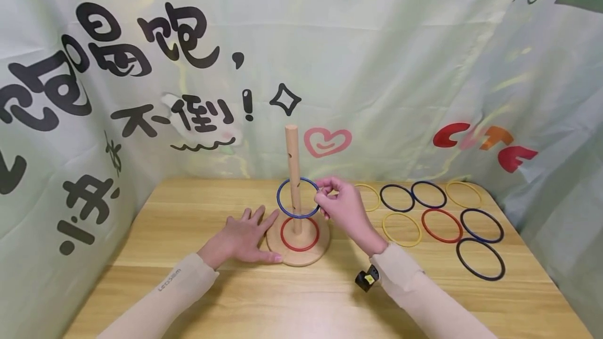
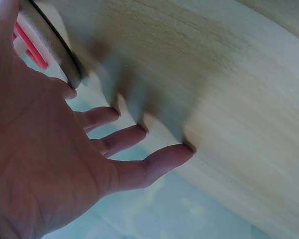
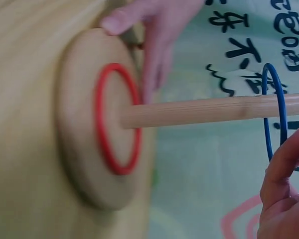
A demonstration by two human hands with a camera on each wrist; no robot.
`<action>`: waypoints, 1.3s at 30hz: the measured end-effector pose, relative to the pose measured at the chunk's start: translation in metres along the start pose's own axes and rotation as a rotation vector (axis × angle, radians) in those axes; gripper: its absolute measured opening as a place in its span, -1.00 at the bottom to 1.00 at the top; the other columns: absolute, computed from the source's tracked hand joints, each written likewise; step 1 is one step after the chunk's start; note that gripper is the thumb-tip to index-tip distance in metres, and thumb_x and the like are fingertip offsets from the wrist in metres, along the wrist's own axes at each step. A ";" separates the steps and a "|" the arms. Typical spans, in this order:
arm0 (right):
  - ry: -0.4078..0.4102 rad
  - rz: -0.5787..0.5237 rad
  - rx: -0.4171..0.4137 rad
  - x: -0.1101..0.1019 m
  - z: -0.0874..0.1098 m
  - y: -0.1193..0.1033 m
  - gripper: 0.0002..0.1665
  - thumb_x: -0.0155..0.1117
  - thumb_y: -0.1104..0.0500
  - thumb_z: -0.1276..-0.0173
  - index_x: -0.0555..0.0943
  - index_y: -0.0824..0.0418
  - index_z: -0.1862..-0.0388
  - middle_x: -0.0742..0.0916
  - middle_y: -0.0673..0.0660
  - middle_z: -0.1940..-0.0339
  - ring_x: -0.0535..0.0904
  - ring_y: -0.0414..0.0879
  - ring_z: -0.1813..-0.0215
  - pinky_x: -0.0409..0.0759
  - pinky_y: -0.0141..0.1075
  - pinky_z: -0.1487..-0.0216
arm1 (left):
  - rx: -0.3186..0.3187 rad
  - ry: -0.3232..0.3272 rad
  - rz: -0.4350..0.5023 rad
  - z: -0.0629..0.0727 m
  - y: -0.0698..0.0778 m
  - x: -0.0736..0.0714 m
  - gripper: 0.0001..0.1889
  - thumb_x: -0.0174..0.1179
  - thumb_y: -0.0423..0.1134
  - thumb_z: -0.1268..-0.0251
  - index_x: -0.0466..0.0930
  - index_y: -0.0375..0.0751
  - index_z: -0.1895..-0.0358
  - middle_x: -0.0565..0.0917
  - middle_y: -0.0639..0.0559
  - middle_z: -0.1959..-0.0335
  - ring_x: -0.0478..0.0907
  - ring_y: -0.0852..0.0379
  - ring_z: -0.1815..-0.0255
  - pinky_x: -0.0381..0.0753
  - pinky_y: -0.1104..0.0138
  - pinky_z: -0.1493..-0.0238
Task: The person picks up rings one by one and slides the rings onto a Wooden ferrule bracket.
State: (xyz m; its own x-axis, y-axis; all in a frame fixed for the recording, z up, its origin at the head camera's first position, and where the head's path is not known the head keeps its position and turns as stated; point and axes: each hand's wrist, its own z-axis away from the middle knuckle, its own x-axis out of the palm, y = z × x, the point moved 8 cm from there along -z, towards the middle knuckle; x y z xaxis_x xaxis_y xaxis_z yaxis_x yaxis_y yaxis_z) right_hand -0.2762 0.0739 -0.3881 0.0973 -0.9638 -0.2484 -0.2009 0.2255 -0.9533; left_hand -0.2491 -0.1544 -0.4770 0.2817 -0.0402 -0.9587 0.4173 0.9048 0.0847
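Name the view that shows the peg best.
The head view: the peg shows there from tip to base. The right wrist view cuts off its top; the left wrist view gives no clear sight of it.

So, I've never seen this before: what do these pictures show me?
No robot here, just a person's left hand and right hand, both bare. The wide picture comes from a camera worn on the head; the others from cameras on each wrist. On the table stands a wooden post on a round base, with a red ring lying around its foot. Eight loose rings lie to the right. The right hand pinches a blue ring, which circles the post above the base. The left hand rests spread at the base's edge.
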 end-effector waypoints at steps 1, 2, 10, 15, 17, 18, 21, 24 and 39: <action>-0.008 0.007 0.014 0.002 0.001 0.006 -0.70 0.25 0.37 -0.35 0.74 0.27 -0.02 0.68 0.15 0.35 0.60 0.09 0.57 0.54 -0.32 0.56 | 0.000 -0.002 -0.001 0.000 0.000 0.000 0.31 0.12 0.78 -0.14 0.00 0.08 -0.84 0.13 -0.34 -0.74 0.20 -0.52 -0.62 0.43 -0.55 -0.16; -0.017 0.014 0.025 0.003 0.003 0.012 -0.70 0.25 0.38 -0.35 0.74 0.28 -0.03 0.68 0.15 0.35 0.61 0.15 0.56 0.56 -0.30 0.56 | 0.000 -0.003 -0.003 -0.001 0.000 0.000 0.31 0.12 0.78 -0.14 0.00 0.08 -0.83 0.13 -0.34 -0.74 0.20 -0.52 -0.62 0.43 -0.55 -0.16; -0.122 0.096 0.100 0.018 0.010 0.057 -0.73 0.23 0.44 -0.41 0.68 0.42 -0.05 0.64 0.10 0.41 0.62 0.05 0.59 0.58 -0.31 0.56 | -0.003 -0.001 -0.010 -0.002 0.001 -0.001 0.33 0.13 0.78 -0.13 -0.02 0.08 -0.84 0.13 -0.34 -0.74 0.19 -0.54 -0.62 0.43 -0.55 -0.17; -0.161 0.145 0.132 0.022 0.013 0.070 -0.73 0.19 0.45 -0.39 0.68 0.39 -0.02 0.63 0.08 0.45 0.57 -0.14 0.62 0.58 -0.32 0.56 | 0.000 0.000 -0.009 -0.002 0.001 -0.001 0.32 0.13 0.77 -0.14 -0.03 0.08 -0.84 0.13 -0.35 -0.74 0.19 -0.56 -0.62 0.40 -0.58 -0.17; -0.174 0.160 0.137 0.024 0.014 0.074 -0.74 0.18 0.45 -0.38 0.69 0.37 0.00 0.63 0.08 0.45 0.57 -0.15 0.62 0.56 -0.33 0.57 | 0.003 0.002 -0.007 -0.002 0.001 -0.001 0.32 0.14 0.77 -0.14 -0.02 0.07 -0.84 0.13 -0.36 -0.74 0.19 -0.55 -0.62 0.40 -0.58 -0.16; -0.179 0.166 0.140 0.025 0.014 0.075 -0.74 0.17 0.45 -0.37 0.69 0.37 0.01 0.63 0.07 0.45 0.57 -0.15 0.62 0.56 -0.34 0.57 | 0.004 0.001 -0.009 -0.002 0.001 -0.001 0.31 0.14 0.76 -0.15 -0.03 0.08 -0.84 0.13 -0.36 -0.74 0.19 -0.55 -0.62 0.40 -0.58 -0.16; -0.191 0.179 0.144 0.027 0.015 0.081 -0.73 0.16 0.46 -0.35 0.68 0.37 0.02 0.64 0.07 0.46 0.58 -0.15 0.62 0.56 -0.36 0.57 | 0.008 0.001 -0.016 -0.002 0.000 0.000 0.31 0.12 0.77 -0.15 -0.04 0.08 -0.84 0.12 -0.36 -0.74 0.19 -0.54 -0.62 0.41 -0.57 -0.16; -0.194 0.183 0.142 0.028 0.015 0.084 -0.73 0.17 0.46 -0.34 0.67 0.37 0.02 0.66 0.08 0.48 0.60 -0.14 0.61 0.59 -0.35 0.55 | 0.015 0.012 -0.020 -0.003 -0.001 -0.001 0.31 0.10 0.78 -0.15 -0.04 0.08 -0.84 0.13 -0.37 -0.73 0.20 -0.55 -0.61 0.42 -0.58 -0.14; -0.069 0.274 0.103 -0.051 0.034 0.084 -0.76 0.33 0.33 -0.48 0.72 0.37 -0.07 0.72 0.11 0.21 0.61 -0.05 0.24 0.53 -0.33 0.30 | 0.030 0.007 0.014 -0.002 0.000 0.000 0.32 0.17 0.74 -0.16 -0.01 0.01 -0.83 0.16 -0.40 -0.71 0.23 -0.56 -0.57 0.39 -0.61 -0.13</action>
State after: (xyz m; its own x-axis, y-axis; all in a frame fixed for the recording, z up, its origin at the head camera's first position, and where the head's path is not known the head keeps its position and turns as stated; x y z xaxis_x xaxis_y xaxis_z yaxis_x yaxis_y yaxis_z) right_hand -0.2652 0.1466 -0.4613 0.1202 -0.8540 -0.5063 -0.1296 0.4921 -0.8608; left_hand -0.2504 -0.1534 -0.4776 0.2820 -0.0250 -0.9591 0.4392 0.8921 0.1058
